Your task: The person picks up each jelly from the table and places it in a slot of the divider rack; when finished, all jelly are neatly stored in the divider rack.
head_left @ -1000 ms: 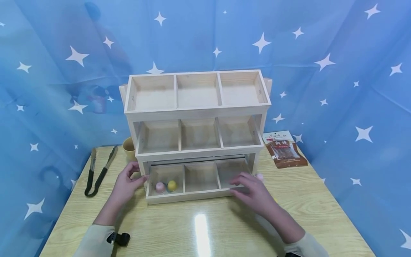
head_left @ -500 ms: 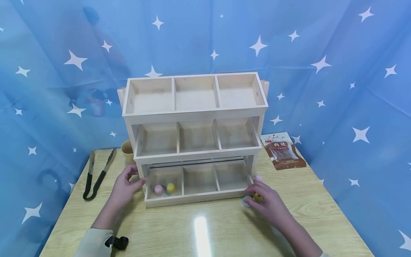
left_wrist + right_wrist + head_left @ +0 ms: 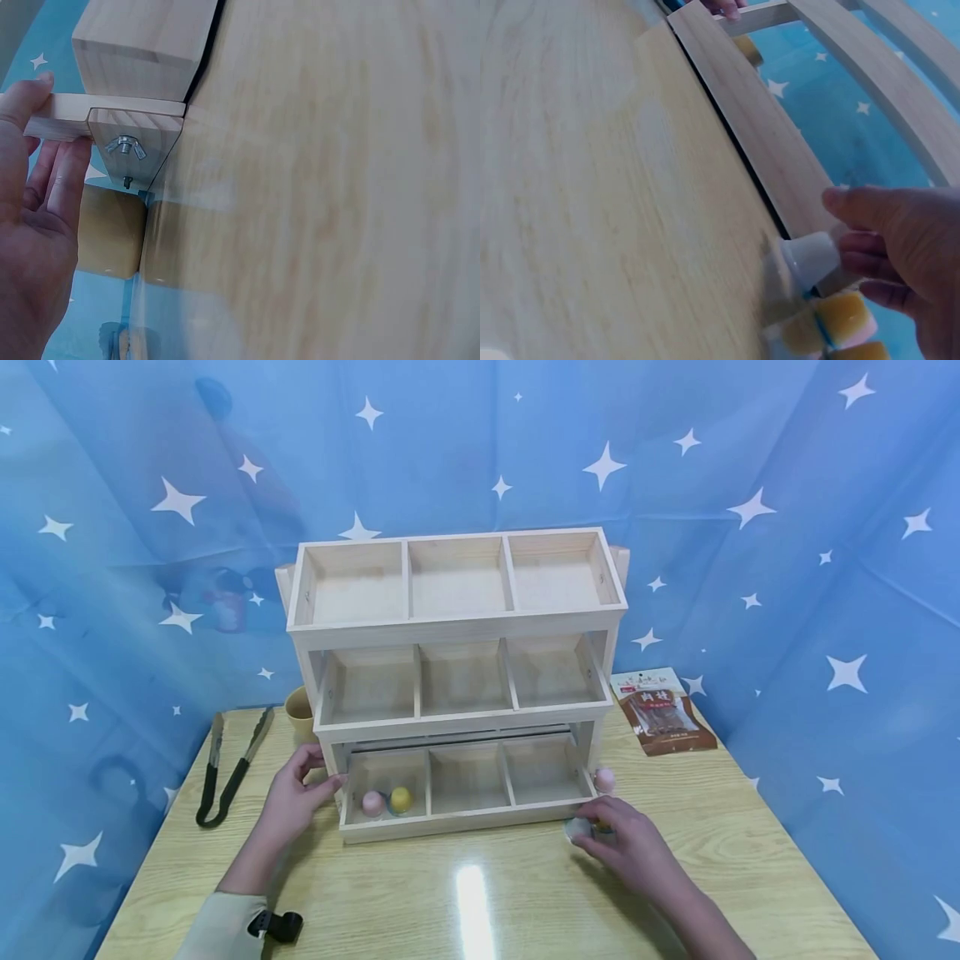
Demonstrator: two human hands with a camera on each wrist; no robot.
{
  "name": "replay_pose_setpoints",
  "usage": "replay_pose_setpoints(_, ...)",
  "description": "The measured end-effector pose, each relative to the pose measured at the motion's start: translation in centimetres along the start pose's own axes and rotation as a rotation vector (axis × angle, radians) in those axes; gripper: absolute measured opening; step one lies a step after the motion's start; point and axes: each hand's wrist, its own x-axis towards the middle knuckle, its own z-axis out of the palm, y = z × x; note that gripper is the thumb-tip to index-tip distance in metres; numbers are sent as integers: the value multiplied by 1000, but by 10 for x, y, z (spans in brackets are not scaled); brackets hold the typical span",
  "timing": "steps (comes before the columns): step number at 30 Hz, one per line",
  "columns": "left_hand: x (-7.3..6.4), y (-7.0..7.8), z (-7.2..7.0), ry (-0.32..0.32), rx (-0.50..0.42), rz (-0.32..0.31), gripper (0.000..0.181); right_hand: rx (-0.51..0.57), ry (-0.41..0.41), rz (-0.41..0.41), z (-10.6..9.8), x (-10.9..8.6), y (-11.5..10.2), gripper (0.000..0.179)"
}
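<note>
My left hand (image 3: 291, 797) grips the lower left side frame of a three-tier wooden rack (image 3: 468, 631); in the left wrist view the thumb lies on one face of the slat (image 3: 64, 112), the fingers on the other. By the rack's front right corner, my right hand (image 3: 626, 843) reaches round a small whitish cup (image 3: 814, 256). Its fingertips are right at the cup, and a small gap shows between thumb (image 3: 847, 206) and cup. Yellow cups (image 3: 847, 315) stand beside it, partly under the hand. A pink cup (image 3: 372, 803) and a yellow cup (image 3: 401, 799) sit in the bottom left compartment.
Another pink cup (image 3: 603, 779) stands at the rack's right side. Black-handled tongs (image 3: 225, 777) lie on the left, near a tan cup (image 3: 300, 714) behind the rack. A brown-and-white food packet (image 3: 663, 714) lies at the back right. A starry blue curtain (image 3: 825, 568) surrounds the table.
My right hand has moved from over the bottom right compartment, right and down to the whitish cup outside the rack. My left hand keeps its grip on the frame.
</note>
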Motion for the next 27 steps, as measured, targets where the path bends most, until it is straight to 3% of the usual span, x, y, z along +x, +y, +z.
replay_pose_setpoints(6,-1,1,0,-1,-6,-7,45,18,-22,21,2,-3,1,37)
replay_pose_setpoints(15,-1,4,0,-1,-11,-7,46,41,-152,117,6,-4,1,30)
replay_pose_setpoints(20,-1,3,-1,5,0,-8,46,18,-192,73,6,-2,0,28)
replay_pose_setpoints(27,0,0,0,3,6,8,46,20,-117,-69,7,-3,-1,33)
